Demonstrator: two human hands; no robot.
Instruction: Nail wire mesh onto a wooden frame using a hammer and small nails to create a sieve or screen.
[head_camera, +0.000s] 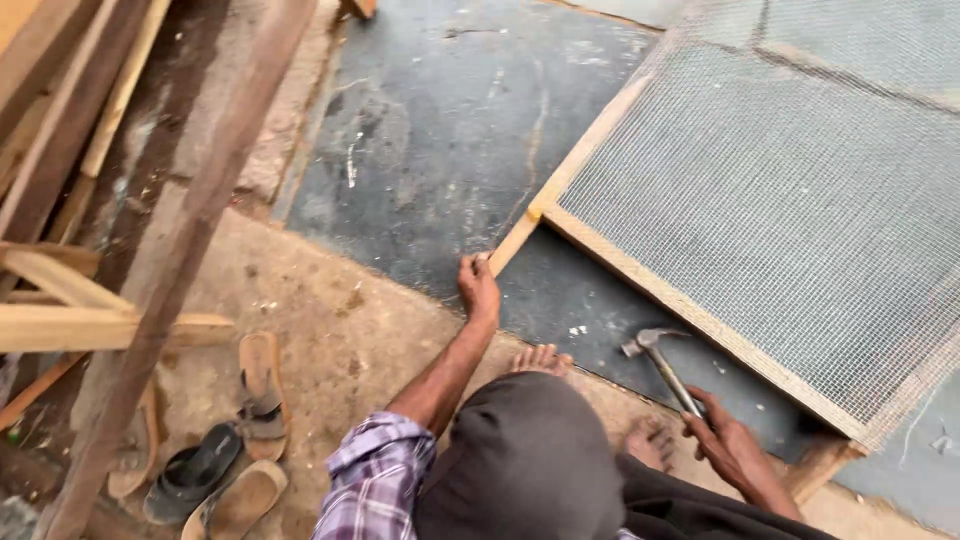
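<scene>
The fingers (478, 268) of the left hand (479, 288) curl closed around the projecting end of a wooden strip (515, 243), a thin pale length that sticks out past the near corner of a wooden frame (640, 272). The arm reaches straight forward from a purple checked sleeve (375, 472).

The fingers (708, 428) of the right hand (730, 445) are wrapped tight around the handle of a claw hammer (665, 368). The hammer is held tilted, its metal head up and away from the person, over the dark floor just in front of the frame's near edge and not touching it.

The frame lies flat on the dark grey stone floor (440, 130), set at an angle, and fine wire mesh (790, 190) is stretched across it, covering the whole right side of the view. Its near rail runs from the corner by the left hand down to the right, passing just beyond the hammer.

The person squats in dark trousers, with bare toes (540, 358) showing between the two arms, at the edge where the dark stone meets a paler, dusty ground.

To the left on that dusty ground lie several sandals (262, 385), one black and the others tan, close together. A long weathered plank (180, 270) slants across them, and more pale timber pieces (70, 300) are stacked at the far left.
</scene>
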